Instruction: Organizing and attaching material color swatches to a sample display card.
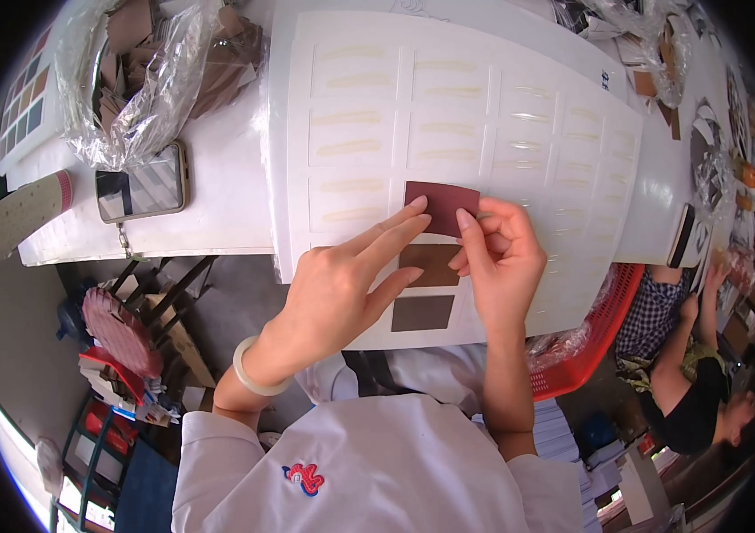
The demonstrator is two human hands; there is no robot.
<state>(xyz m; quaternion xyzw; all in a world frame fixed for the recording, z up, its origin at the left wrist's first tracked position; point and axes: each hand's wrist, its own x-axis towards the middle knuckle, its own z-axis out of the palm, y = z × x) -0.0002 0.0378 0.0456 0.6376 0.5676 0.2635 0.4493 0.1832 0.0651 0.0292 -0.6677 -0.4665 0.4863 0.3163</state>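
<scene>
A large white sample board [299, 80] lies in front of me, marked with rows of rectangular frames holding pale yellowish glue-like streaks. My right hand [506, 271] pinches the right edge of a maroon swatch card [445, 202] between thumb and fingers. The card lies over a frame in the board's second column. My left hand [335, 286] has its fingers stretched out, with the index and middle fingertips on the card's left part. Below it in the same column sit a brown swatch [429, 265] and a dark grey-brown swatch [422, 314], partly flanked by my hands.
On the table's left are a smartphone [142, 182], a clear plastic bag [164, 98] of brown cards and a patterned pouch-like object [26, 213]. A red plastic basket [564, 382] stands under the board's right edge. Another person [688, 382] sits at the right.
</scene>
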